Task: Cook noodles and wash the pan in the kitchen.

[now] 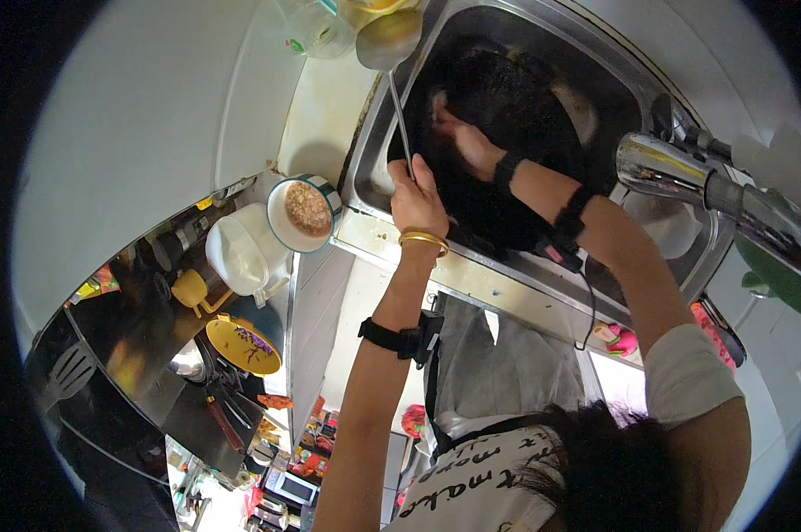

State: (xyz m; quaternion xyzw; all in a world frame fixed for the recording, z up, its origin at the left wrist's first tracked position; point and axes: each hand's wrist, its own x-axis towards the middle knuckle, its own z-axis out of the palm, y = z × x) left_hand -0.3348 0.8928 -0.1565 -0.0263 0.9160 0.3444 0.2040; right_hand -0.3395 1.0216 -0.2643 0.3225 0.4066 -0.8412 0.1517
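In the sink (362, 164) rests a large black wok (525, 186), dark and wet-looking inside. My left hand (420, 202) is closed round the thin handle of a metal ladle (389, 40), at the wok's left side. The ladle's wide rounded head points away from me, beyond the sink's left edge. Inside the wok, my right hand (467, 142) reaches toward the far left part of its surface. Motion smears those fingers, and whether they hold anything does not show.
A faucet (667, 168) juts in from the right over the sink. Left of the sink stand a cup with pale chunky food (307, 211) and a white plastic jug (241, 253). A clear container (316, 31) is at the far left corner. Farther left lies a yellow pan (241, 344).
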